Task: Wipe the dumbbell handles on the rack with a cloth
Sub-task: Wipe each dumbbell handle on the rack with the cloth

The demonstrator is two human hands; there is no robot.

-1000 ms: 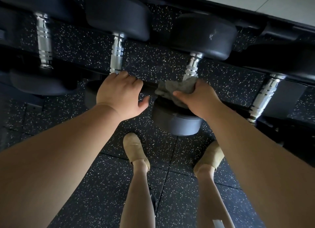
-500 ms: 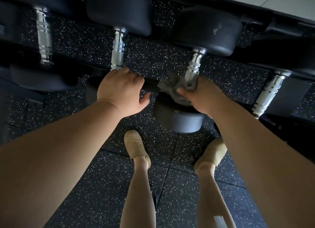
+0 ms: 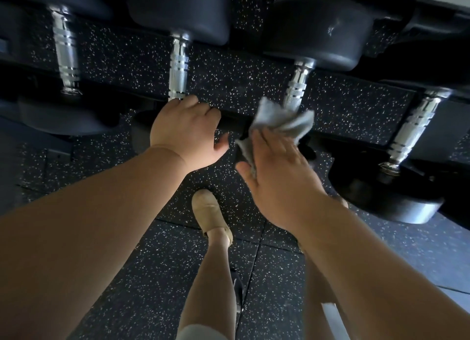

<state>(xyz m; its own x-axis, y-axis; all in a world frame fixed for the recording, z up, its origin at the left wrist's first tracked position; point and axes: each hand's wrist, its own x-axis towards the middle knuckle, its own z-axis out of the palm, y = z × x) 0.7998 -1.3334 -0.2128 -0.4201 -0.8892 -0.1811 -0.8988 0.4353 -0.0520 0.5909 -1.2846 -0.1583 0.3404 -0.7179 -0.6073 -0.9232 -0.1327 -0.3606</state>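
Several dumbbells lie across a dark rack, chrome handles pointing toward me. My right hand [image 3: 277, 166] lies flat, fingers straight and thumb splayed, over a crumpled grey cloth [image 3: 282, 121] at the near end of the third handle [image 3: 296, 88]. The cloth bunches up past my fingertips and hangs under my palm. That dumbbell's near head is hidden beneath the hand. My left hand [image 3: 185, 131] holds the rack's front rail [image 3: 229, 121] with its fingers curled over it, at the near end of the second handle [image 3: 178, 72]. Two more handles show at far left [image 3: 64, 57] and right [image 3: 412, 131].
Black speckled rubber floor tiles [image 3: 152, 263] lie below the rack. My legs and a tan shoe [image 3: 206, 212] stand right under my hands. The right dumbbell's near head [image 3: 386, 194] juts out low on the right.
My right hand has let go of its grip round the third handle and flattened over the cloth, sliding toward the near end. The left hand has stayed on the rail.
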